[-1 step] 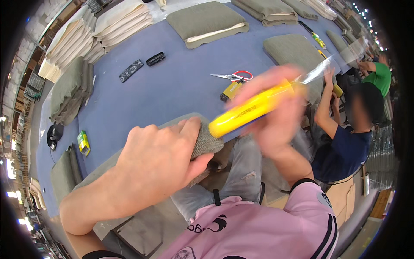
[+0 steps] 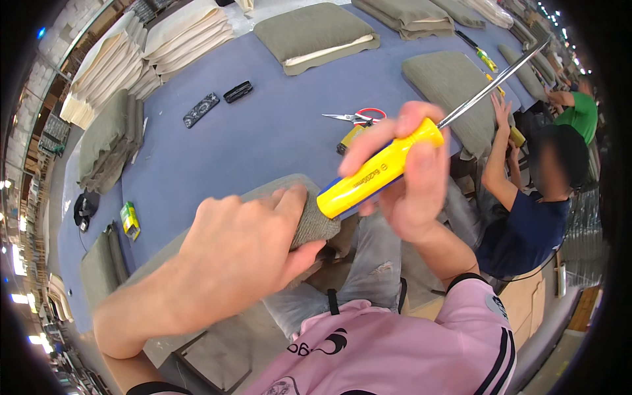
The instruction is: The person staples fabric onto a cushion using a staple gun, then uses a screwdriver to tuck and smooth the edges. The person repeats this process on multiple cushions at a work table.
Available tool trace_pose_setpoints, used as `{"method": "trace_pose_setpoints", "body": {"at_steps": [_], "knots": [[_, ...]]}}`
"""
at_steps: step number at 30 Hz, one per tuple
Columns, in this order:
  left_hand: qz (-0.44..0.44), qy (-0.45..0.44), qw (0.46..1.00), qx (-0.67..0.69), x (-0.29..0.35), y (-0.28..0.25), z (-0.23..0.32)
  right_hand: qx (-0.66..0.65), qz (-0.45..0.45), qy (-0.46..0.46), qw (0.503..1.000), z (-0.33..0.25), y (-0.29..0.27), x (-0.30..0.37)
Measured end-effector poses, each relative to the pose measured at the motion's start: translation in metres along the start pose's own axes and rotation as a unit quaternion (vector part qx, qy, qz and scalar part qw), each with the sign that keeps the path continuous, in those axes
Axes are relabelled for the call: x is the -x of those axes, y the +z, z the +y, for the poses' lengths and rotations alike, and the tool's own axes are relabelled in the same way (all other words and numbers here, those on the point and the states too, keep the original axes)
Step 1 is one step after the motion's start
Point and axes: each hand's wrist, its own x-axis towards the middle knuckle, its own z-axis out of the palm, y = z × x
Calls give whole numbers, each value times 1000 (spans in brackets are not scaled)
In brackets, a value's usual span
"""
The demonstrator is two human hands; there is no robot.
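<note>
A grey-green fabric cushion (image 2: 317,222) lies at the near edge of the table, and my left hand (image 2: 240,240) is closed over its corner, thumb underneath. My right hand (image 2: 418,201) grips a screwdriver (image 2: 375,178) by its yellow and blue handle. The long metal shaft points up and away to the right. The handle's butt end is at the cushion's corner, beside my left fingers; whether it touches I cannot tell. Beyond my right hand are scissors (image 2: 370,116) with red and white handles and a yellow and black box (image 2: 349,139).
The blue-covered table (image 2: 197,158) bears finished-looking cushions (image 2: 316,36), stacks of cream pads (image 2: 187,36), a dark phone-like slab (image 2: 201,110), a black case (image 2: 237,91) and a yellow-green packet (image 2: 130,220). A co-worker (image 2: 526,224) sits close on my right, hands at another cushion (image 2: 451,99).
The screwdriver, blurred before, now shows sharply, its handle turned in my right fingers and its shaft angled more steeply upward. My left hand keeps its hold on the cushion.
</note>
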Motion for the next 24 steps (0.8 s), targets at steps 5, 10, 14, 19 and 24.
{"method": "trace_pose_setpoints", "body": {"at_steps": [5, 10, 14, 19, 24], "knots": [[-47, -32, 998, 20, -6, -8, -3, -209, 178, 67, 959, -16, -25, -31], [-41, -36, 998, 29, -9, -10, 0, -247, -72, 214, 942, -16, -6, 10], [-37, -39, 999, 8, -28, -14, -15, 274, -119, 261, 918, 76, -57, -6], [10, -54, 998, 37, -86, -30, -84, 572, -243, 236, 747, 230, -153, 66], [-40, -126, 989, 66, -84, -37, -92, 581, -240, 142, 765, 227, -125, 111]]}}
